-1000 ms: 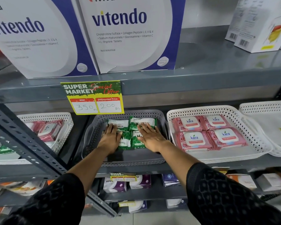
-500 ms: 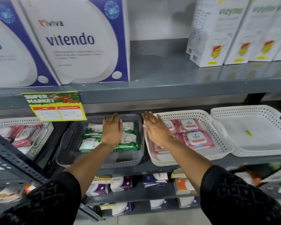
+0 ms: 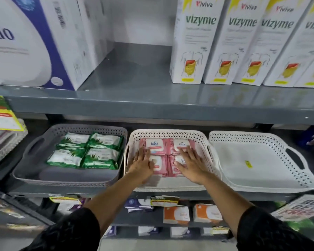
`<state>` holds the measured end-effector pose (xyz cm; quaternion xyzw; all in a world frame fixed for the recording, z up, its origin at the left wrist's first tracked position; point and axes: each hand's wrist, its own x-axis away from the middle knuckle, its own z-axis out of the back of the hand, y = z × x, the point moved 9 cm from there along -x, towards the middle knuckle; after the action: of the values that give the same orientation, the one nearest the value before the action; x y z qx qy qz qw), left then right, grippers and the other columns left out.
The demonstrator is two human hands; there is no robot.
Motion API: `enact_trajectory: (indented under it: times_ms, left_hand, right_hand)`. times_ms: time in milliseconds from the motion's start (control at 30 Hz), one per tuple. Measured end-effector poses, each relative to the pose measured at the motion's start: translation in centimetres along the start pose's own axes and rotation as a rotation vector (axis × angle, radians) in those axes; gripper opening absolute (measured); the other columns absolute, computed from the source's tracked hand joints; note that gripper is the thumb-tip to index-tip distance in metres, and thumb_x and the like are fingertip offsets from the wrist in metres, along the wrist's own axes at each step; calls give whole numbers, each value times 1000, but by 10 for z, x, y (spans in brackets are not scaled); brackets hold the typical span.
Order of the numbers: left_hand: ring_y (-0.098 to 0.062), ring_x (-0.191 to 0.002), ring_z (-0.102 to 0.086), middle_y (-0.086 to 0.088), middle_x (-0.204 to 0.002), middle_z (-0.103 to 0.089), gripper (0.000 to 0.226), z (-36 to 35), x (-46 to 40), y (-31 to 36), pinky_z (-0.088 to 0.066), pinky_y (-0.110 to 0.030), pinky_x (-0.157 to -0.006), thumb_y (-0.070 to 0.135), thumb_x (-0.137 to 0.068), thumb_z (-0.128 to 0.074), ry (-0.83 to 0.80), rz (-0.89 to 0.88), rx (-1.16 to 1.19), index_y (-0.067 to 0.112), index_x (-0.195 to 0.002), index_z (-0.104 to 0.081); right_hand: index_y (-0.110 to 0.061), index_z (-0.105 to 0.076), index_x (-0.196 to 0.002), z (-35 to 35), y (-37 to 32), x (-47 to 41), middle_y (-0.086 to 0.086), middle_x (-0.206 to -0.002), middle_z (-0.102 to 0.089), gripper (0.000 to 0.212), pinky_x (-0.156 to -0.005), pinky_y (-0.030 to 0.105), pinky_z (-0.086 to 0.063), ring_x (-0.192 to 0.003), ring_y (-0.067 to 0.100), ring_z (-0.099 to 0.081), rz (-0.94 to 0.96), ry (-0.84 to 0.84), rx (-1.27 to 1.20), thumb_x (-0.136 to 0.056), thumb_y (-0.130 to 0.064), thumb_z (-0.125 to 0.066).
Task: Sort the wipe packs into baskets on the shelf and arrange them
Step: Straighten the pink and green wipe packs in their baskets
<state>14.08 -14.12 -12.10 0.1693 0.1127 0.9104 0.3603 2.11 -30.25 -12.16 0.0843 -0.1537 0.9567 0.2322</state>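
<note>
step: squaring pink Kara wipe packs in white basket | left hand, right hand: fingers flat, spread, gripping nothing | tip: press inward evenly, keep edges aligned

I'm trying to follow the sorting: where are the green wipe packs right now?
In the head view, the green wipe packs lie in the grey basket at left, beside the white basket holding the pink packs.

Pink wipe packs in white perforated basket; green packs in grey basket.
</note>
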Motion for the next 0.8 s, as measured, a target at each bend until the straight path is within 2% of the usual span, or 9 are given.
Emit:
enact_trajectory:
  times_ms: [100,267,567,667,767,800]
  left_hand:
    - [-24,-140,24,-10,-151,30,58,2,-2,4,10,-44,-113,38,-102,-15,22,-15,35,20,-145,19]
    - [-24,-137,33,-7,-147,41,62,-5,-18,-2,-5,-50,-117,42,-100,-17,87,-51,32,25,-140,28]
    - [-21,-137,31,-4,-148,39,63,-1,-17,0,-5,-49,-118,43,-100,-20,42,-72,8,27,-139,28]
    - [-24,-140,24,-2,-148,39,64,0,-13,2,-9,-51,-117,48,-99,-17,33,-64,22,28,-140,26]
    - [-28,-144,0,2,-152,34,65,9,-5,-1,-21,-53,-114,48,-98,-19,52,-19,92,27,-144,23]
    - [-26,-145,0,2,-153,31,65,12,-3,-2,-21,-52,-114,46,-99,-20,77,-15,118,27,-144,23]
  right_hand:
    - [-40,17,-150,2,-3,-10,2,-156,31,72,-109,44,15,-143,26,27,23,15,-26,-94,-68,-19]
    - [-39,18,-149,0,-4,-20,2,-155,32,70,-115,46,11,-143,27,27,31,80,-19,-95,-66,-17]
    - [-37,14,-151,0,-4,-22,4,-158,27,71,-116,47,9,-145,29,23,38,69,-23,-94,-67,-15]
    - [-38,14,-151,0,-3,-20,4,-159,25,73,-119,51,6,-145,29,22,43,31,-41,-92,-70,-14]
    - [-38,9,-152,5,-4,-20,2,-160,21,74,-119,54,5,-146,28,19,55,-26,-95,-92,-71,-17]
    - [-38,6,-153,7,-4,-20,2,-161,19,74,-118,53,5,-147,27,18,57,-36,-108,-92,-71,-18]
